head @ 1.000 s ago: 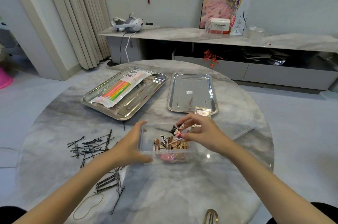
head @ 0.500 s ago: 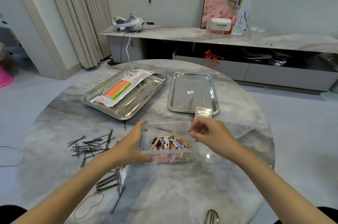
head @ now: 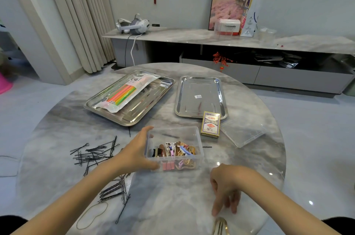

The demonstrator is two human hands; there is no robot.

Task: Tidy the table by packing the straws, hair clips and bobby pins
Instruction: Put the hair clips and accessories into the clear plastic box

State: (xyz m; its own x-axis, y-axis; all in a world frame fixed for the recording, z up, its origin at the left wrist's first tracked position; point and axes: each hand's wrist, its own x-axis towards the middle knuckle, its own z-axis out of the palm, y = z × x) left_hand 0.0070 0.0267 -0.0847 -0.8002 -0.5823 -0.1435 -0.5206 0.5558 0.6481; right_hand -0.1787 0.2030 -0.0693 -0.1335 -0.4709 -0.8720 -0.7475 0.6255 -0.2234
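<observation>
the left hand (head: 138, 152) grips the left wall of the clear rectangular plastic box (head: 172, 128), where many coloured hair clips (head: 174, 151) are packed. the right hand (head: 224, 186), fingers loose and empty, reaches for 1 gold metal clip (head: 221, 226) nearer than the box. left of the box, thin black bobby pins (head: 92, 155) lie unpacked, and the bagged bright plastic straws (head: 123, 94) sit beyond it.

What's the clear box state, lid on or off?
Off. The clear box stands open with hair clips inside; its lid lies apart on the table.
</observation>
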